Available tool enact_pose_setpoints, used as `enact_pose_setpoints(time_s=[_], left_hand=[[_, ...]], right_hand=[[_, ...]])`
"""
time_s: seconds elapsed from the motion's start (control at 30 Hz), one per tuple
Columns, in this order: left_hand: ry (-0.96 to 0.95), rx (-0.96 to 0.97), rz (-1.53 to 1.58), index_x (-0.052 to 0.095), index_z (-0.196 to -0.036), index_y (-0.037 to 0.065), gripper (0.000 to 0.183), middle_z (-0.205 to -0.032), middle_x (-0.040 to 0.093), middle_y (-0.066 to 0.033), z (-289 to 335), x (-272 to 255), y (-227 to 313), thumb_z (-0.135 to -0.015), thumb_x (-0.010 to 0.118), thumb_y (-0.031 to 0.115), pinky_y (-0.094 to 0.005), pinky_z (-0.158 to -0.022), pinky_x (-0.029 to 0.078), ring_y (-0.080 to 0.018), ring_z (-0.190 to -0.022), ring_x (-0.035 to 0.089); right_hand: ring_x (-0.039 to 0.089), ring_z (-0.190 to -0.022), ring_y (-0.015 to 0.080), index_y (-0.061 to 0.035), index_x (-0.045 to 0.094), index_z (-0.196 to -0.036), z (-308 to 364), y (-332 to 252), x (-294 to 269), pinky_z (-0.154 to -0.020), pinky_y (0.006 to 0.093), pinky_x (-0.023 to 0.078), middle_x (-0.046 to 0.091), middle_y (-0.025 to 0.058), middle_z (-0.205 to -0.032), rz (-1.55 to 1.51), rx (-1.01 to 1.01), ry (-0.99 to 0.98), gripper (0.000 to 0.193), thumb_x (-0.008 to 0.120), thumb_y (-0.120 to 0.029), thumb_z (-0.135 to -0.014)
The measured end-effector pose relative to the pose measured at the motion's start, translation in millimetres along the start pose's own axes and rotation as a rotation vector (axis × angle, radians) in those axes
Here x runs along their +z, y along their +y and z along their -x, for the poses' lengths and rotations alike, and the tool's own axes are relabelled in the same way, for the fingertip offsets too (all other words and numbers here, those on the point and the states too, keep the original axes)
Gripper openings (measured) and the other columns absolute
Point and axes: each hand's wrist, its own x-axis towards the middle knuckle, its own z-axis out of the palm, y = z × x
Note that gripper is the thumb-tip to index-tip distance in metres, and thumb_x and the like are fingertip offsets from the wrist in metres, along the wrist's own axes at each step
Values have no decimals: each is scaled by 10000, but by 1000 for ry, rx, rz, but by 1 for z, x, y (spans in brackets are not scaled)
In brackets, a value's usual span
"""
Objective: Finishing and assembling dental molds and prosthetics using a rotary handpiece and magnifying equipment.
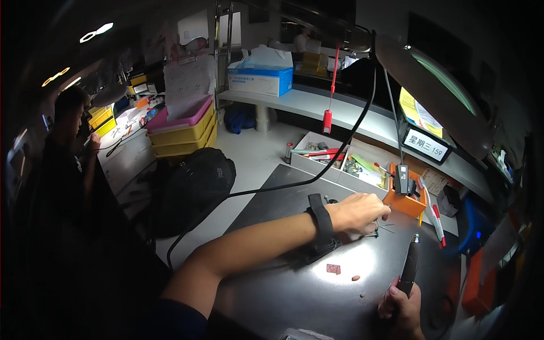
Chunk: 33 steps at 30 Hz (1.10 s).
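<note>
My left hand (357,212) reaches across the dark work mat (266,300), a black strap (322,221) around its wrist. Its fingers are curled down and closed near some thin metal pieces (386,226); whatever they hold is hidden. At the lower right, my right hand (403,309) is wrapped around a black pen-shaped tool (410,263) with a metal tip, which points away from me. Between the hands lie a small reddish-brown flat piece (334,269), a small reddish oval piece (356,278) and a tiny greenish bit (362,295).
Behind my left hand stand white compartment trays (317,161) with pens and small parts, and an orange box (409,205). A black cable (294,186) and a lamp (436,90) hang overhead. Yellow bins (184,133) and a black bag (195,187) sit left, near another person (65,141).
</note>
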Motion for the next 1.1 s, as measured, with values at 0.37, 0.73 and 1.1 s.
enact_pose_setpoints(time_s=[0.37,0.73,1.1], left_hand=[[2,57,-83,619,-880,6,184,-794,598,-142,5,-1,2,-700,623,47,-423,-700,501,-331,-761,617],[295,-268,1094,488,-1014,-39,106,-809,660,-117,-4,-38,68,-926,492,19,-253,-647,536,-134,-767,665],[161,-441,1417,371,-1094,2,165,-841,664,-186,-4,-33,66,-987,449,103,-271,-665,567,-176,-741,673]], right_hand=[[385,-349,122,-24,452,-872,-2,2,0,-359,273,354,406,26,-498,3,-12,28,211,597,-176,-853],[395,-411,105,7,505,-867,7,-19,22,-401,238,314,451,21,-526,210,119,67,162,579,-136,-885],[395,-405,116,11,447,-959,7,-18,11,-399,250,310,449,46,-542,131,99,58,274,631,-147,-832]])
